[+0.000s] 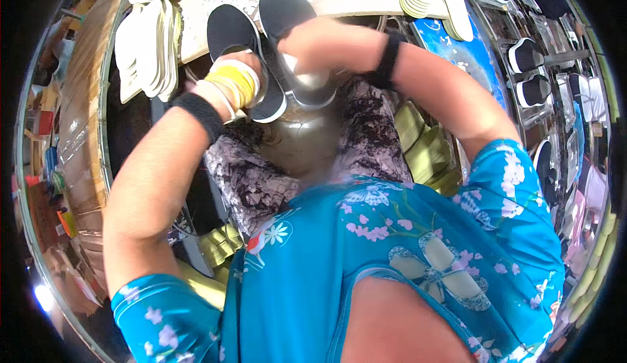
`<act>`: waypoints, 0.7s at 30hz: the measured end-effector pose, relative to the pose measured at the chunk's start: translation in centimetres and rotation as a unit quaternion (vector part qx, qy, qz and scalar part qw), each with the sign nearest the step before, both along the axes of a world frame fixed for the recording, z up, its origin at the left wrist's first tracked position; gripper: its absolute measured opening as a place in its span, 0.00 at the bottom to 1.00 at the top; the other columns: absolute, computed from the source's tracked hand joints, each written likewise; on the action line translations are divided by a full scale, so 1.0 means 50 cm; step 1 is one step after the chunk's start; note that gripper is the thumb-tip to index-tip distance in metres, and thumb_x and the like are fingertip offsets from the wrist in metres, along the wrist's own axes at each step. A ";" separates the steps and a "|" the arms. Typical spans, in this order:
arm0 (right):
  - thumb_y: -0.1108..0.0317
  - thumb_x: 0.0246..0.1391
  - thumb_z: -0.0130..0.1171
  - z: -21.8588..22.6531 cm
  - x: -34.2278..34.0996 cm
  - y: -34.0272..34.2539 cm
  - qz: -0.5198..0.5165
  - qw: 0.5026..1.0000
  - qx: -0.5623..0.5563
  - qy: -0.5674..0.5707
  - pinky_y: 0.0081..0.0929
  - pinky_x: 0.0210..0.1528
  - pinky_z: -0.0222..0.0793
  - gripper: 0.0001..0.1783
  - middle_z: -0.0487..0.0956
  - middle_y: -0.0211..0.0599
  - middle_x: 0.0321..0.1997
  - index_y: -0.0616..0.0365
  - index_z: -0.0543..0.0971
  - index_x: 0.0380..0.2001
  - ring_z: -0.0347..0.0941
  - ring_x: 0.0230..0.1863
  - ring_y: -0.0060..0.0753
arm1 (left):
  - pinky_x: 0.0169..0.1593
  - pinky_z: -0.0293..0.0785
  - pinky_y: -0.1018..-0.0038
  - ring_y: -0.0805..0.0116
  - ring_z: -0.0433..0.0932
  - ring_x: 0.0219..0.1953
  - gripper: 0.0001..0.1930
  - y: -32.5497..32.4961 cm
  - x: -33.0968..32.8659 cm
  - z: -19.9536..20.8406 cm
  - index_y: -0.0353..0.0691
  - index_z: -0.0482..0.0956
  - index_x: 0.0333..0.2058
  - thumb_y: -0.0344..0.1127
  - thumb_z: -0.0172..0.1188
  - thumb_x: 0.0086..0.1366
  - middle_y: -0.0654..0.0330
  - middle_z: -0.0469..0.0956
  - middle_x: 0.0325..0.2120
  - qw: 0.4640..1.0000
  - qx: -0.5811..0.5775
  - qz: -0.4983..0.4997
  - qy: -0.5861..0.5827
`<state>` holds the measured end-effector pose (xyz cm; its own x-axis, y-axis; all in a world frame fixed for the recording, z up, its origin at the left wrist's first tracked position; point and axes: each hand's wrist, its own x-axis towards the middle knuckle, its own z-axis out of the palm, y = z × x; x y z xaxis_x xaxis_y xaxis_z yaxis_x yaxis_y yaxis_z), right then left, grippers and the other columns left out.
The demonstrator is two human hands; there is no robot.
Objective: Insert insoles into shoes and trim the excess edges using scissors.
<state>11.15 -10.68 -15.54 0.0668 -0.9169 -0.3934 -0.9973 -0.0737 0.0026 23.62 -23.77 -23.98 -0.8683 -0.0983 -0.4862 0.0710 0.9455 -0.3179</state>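
A pair of black slip-on shoes with pale soles sits side by side in front of my knees, toes pointing away. My left hand [245,61] is closed at the opening of the left shoe [230,28], its fingertips hidden inside. Yellow and white bands circle that wrist. Over the opening of the right shoe [282,9] is my right hand [312,41], smeared by motion, so its fingers cannot be made out. A whitish patch shows below that hand near the heel; what it is I cannot tell.
A pale worktable [196,41] lies beyond the shoes, bearing stacks of cream insoles [157,49]. More black shoes [526,56] sit on a rack at the right. Yellow-green sheets [428,150] are beside my right leg. A plastic-wrapped brown surface [85,101] runs along the left.
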 end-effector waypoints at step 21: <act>0.50 0.45 0.54 -0.178 -0.166 0.745 -0.688 0.710 -0.128 0.081 0.43 0.48 0.64 0.33 0.73 0.63 0.40 0.62 0.64 0.50 0.68 0.47 0.58 | 0.17 0.64 0.84 0.81 0.69 0.14 0.13 0.146 0.233 0.140 0.37 0.76 0.26 0.42 0.55 0.60 0.65 0.75 0.18 0.629 0.502 0.384 0.453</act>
<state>2.87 26.58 -24.45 -0.9883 -0.1136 -0.1014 -0.1104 0.9932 -0.0367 35.26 -16.48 -17.00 -0.7182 -0.6955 0.0222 -0.3084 0.3467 0.8858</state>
